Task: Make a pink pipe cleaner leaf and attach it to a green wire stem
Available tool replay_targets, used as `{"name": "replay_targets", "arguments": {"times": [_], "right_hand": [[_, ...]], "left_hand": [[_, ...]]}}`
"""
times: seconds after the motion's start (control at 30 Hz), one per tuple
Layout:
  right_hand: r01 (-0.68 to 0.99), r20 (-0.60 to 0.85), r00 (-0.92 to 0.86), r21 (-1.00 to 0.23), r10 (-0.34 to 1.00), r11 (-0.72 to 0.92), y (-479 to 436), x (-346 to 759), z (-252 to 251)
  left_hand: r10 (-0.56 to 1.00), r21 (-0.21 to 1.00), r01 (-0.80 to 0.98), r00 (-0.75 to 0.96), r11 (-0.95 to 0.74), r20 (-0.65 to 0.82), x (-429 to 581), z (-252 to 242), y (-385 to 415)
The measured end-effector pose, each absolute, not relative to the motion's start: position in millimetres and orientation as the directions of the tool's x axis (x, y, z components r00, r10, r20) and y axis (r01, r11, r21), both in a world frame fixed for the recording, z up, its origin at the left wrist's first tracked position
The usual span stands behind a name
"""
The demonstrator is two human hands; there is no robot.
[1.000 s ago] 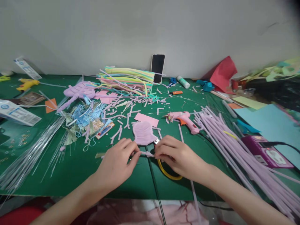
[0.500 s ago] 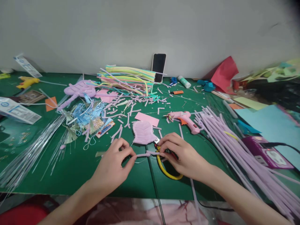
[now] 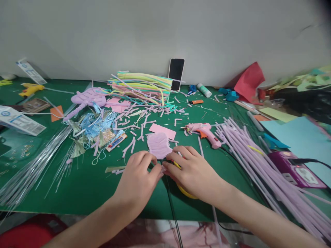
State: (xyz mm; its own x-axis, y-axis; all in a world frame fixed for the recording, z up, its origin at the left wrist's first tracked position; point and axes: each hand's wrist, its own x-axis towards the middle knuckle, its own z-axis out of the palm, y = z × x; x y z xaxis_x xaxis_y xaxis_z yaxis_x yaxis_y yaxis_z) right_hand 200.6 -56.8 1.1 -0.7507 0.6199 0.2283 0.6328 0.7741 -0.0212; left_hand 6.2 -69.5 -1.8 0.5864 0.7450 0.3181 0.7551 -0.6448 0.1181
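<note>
Between the fingertips of both hands is a short lilac pipe cleaner (image 3: 163, 168), mostly hidden by the fingers. My left hand (image 3: 138, 177) pinches it from the left, and my right hand (image 3: 190, 170) grips it from the right, the two almost touching. Just beyond them lies a flat lilac pipe-cleaner piece (image 3: 158, 146) with a ribbed surface. Yellow-handled pliers or cutters (image 3: 186, 193) rest partly hidden under my right hand. A pink glue gun (image 3: 204, 132) lies on its side farther back.
Long lilac pipe cleaners (image 3: 248, 162) cover the right side near a purple power strip (image 3: 292, 168). Clear sticks or wires (image 3: 38, 162) and blue tassels (image 3: 98, 120) lie left. Behind are coloured pipe cleaners (image 3: 142, 86) and a phone (image 3: 176, 74) against the wall. Offcuts are scattered mid-table.
Both hands have come together over the pipe cleaner, which was stretched out between them before. Its length is now mostly covered by the fingers.
</note>
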Motion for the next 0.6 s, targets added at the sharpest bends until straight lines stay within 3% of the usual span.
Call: {"name": "replay_targets", "arguments": {"times": [0.1, 0.33, 0.6], "right_hand": [[0.620, 0.200, -0.760, -0.058, 0.618, 0.782, -54, 200, 0], [0.624, 0.152, -0.674, -0.406, 0.723, 0.668, -49, 197, 0], [0.638, 0.031, -0.663, -0.499, 0.748, 0.587, -64, 198, 0]], "left_hand": [[0.757, 0.131, 0.759, 0.588, -0.638, 0.285, 8, -5, -68], [0.842, 0.345, 0.770, 0.517, -0.537, 0.158, 12, -5, -69], [0.904, 0.536, 0.755, 0.425, -0.378, 0.039, 8, -13, -74]]}}
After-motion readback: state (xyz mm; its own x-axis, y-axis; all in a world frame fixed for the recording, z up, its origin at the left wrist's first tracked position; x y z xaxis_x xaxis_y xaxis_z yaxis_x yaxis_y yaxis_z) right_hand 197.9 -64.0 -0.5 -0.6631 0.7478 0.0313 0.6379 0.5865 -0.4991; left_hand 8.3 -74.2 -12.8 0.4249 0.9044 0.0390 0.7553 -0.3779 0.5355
